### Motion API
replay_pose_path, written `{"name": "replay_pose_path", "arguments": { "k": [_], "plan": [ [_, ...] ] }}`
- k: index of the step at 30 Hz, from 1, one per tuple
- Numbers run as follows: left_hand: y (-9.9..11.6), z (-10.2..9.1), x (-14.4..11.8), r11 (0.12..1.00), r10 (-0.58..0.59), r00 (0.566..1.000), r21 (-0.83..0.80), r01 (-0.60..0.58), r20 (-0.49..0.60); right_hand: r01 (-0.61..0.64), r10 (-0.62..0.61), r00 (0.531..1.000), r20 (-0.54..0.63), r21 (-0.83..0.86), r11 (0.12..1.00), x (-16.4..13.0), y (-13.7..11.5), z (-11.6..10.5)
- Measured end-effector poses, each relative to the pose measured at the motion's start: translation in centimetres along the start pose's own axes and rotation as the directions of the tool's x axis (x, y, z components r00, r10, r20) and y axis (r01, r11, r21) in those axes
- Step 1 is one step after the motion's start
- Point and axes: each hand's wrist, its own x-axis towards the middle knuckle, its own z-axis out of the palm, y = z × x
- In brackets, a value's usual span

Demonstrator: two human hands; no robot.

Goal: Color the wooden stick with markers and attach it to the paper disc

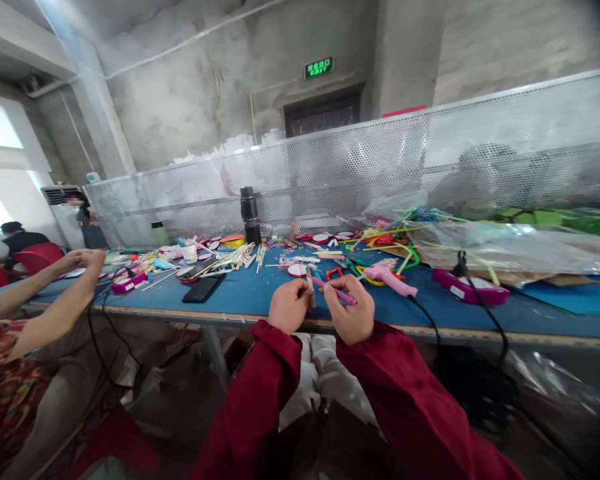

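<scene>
My left hand [289,308] is closed in a pinch on a thin, pale flat stick [310,283], held upright at the table's front edge. Beside it, my right hand [351,312] has its fingers closed round a purple pen-like stick [344,296]. The purple stick slants toward the pale one, and I cannot tell whether they touch. Just beyond my hands lies a white round piece with a red rim [297,270]. A pink glue gun [387,277] rests to the right of my right hand, its black cord hanging over the edge.
A black phone [201,289] and a black flask [251,217] are to the left on the blue table [250,293]. Purple boxes [470,288] with cords sit on both sides. Craft scraps lie along the back, before a perforated metal screen [330,167]. A co-worker's hands [86,261] are at far left.
</scene>
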Motion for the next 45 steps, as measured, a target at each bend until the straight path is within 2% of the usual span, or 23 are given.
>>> {"name": "replay_pose_path", "arguments": {
  "k": [10,22,45],
  "plan": [
    [0.14,-0.08,-0.04,0.999,-0.014,1.0,0.052,0.014,0.002,-0.026,0.027,0.999,-0.018,0.007,1.0,-0.03,-0.14,-0.03],
    [0.31,-0.2,-0.12,0.999,-0.006,1.0,0.034,0.006,0.001,-0.01,0.009,0.999,-0.043,-0.011,1.0,-0.01,-0.06,0.0],
    [0.38,-0.16,-0.11,0.999,-0.024,1.0,0.022,0.024,0.01,-0.005,0.005,1.0,-0.012,0.017,1.0,-0.02,-0.13,-0.09]
  ]
}}
